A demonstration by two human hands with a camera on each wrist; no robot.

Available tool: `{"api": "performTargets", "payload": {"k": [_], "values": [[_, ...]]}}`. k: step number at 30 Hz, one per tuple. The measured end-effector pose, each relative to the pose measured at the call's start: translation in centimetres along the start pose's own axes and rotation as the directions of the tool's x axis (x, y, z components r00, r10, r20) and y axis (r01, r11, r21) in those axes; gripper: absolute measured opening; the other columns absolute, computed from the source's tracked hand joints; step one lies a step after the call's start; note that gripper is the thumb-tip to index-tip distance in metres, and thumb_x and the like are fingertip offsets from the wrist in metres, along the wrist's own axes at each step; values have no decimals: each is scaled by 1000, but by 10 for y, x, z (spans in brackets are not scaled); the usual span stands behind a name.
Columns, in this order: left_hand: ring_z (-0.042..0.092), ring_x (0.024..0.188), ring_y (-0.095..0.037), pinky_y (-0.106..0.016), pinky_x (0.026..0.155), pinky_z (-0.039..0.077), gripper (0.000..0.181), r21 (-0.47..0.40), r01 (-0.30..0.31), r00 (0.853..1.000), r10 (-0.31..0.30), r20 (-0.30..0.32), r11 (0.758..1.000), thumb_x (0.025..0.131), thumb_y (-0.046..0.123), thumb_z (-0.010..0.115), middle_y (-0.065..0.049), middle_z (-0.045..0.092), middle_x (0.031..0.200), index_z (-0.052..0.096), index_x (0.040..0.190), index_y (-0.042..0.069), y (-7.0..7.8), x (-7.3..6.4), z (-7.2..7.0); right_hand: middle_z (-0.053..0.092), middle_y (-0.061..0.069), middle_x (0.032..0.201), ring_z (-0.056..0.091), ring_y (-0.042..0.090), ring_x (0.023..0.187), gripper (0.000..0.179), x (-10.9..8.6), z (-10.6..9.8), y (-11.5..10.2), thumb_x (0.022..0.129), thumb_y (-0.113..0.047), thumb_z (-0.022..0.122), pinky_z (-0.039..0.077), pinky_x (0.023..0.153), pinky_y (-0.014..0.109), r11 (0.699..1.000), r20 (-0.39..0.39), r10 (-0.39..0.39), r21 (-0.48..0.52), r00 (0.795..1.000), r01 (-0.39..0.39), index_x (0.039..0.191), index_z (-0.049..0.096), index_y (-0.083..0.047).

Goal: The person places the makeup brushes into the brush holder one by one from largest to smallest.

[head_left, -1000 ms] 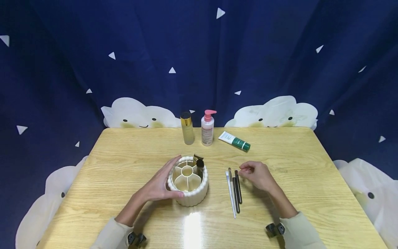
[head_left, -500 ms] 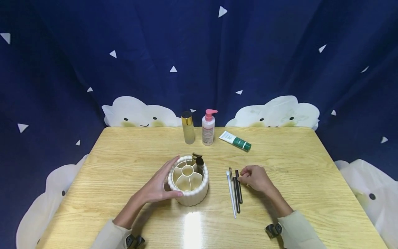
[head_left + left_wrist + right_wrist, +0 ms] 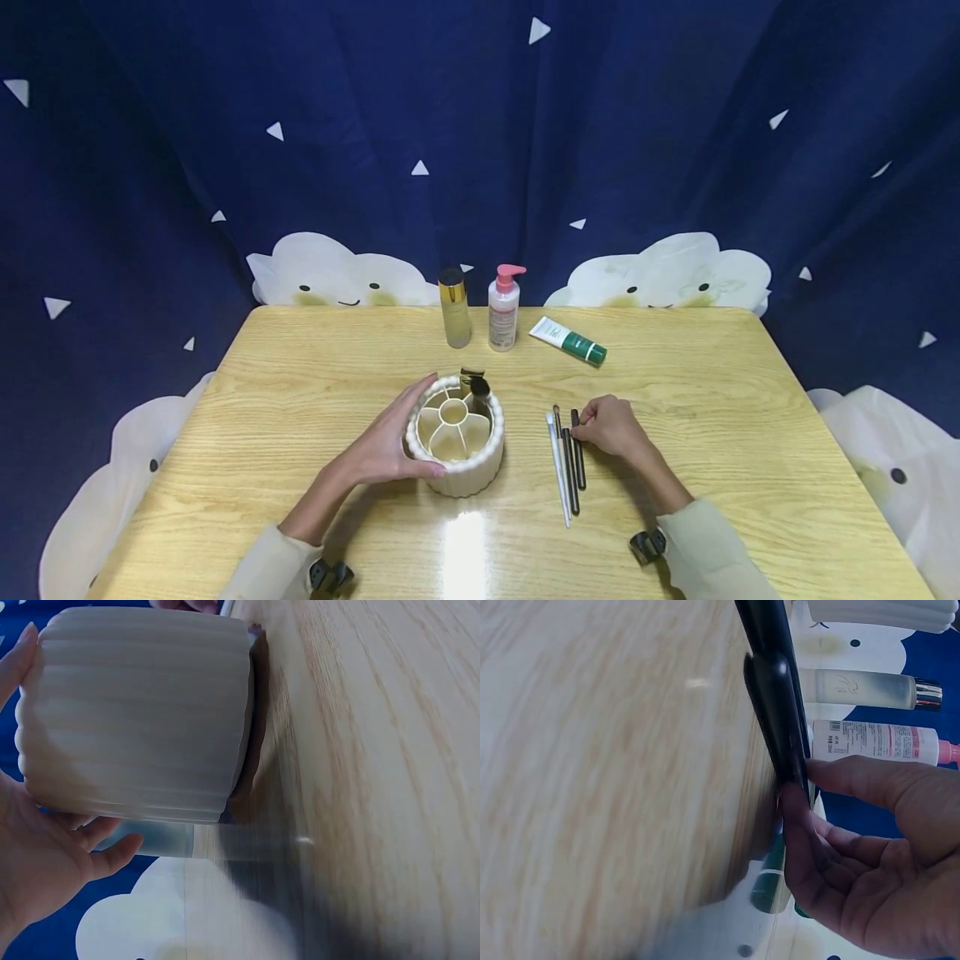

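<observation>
A cream ribbed organizer with a beaded rim and petal-shaped compartments stands on the table. My left hand grips its left side, thumb at the front. Dark-tipped makeup brushes stand in a rear right compartment. To the right, several makeup brushes lie side by side: a white one, a thin one and two black ones. My right hand pinches the rightmost black makeup brush near its far end. In the right wrist view, thumb and forefinger meet on this black makeup brush.
At the back stand a gold-collared bottle with a black cap and a pink-topped pump bottle. A white and green tube lies right of them. A dark blue curtain with clouds hangs behind the wooden table.
My right hand has come in slightly leftward and closed its fingertips on the rightmost black makeup brush. The left hand keeps its grip on the organizer, which stays almost where it was.
</observation>
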State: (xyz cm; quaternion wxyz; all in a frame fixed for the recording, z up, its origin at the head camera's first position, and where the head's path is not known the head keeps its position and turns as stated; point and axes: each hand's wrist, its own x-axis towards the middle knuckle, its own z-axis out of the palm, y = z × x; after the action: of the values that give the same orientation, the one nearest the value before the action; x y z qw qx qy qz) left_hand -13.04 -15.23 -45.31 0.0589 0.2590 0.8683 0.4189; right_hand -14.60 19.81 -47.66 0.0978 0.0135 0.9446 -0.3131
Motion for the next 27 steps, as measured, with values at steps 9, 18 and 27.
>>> {"api": "performTargets", "payload": {"k": [9,18,27], "values": [[32,138,-40,-65,108,29,125,-46,28,1000,-28,-12,999,54,46,88,-17,26,155,17,152,19,-2,-1,4,58,1,57,50,13,52,12,5,2,-4,70,-13,73,38,46,21,998,-3,45,-35,999,-45,66,64,-6],[29,139,-42,-67,107,28,124,-32,28,1000,-28,-7,999,56,47,86,-17,23,156,14,153,21,-1,-4,4,53,-3,51,47,10,49,18,5,5,-6,69,-17,73,35,43,19,995,-1,93,-30,996,-93,58,62,-9],[23,143,-38,-66,109,25,115,-8,1,1000,-1,-3,1000,66,50,80,-13,20,158,12,154,21,2,-8,1,64,6,75,53,14,62,17,0,-10,-9,73,-16,69,41,50,23,991,-32,119,69,992,-116,82,65,-2]]}}
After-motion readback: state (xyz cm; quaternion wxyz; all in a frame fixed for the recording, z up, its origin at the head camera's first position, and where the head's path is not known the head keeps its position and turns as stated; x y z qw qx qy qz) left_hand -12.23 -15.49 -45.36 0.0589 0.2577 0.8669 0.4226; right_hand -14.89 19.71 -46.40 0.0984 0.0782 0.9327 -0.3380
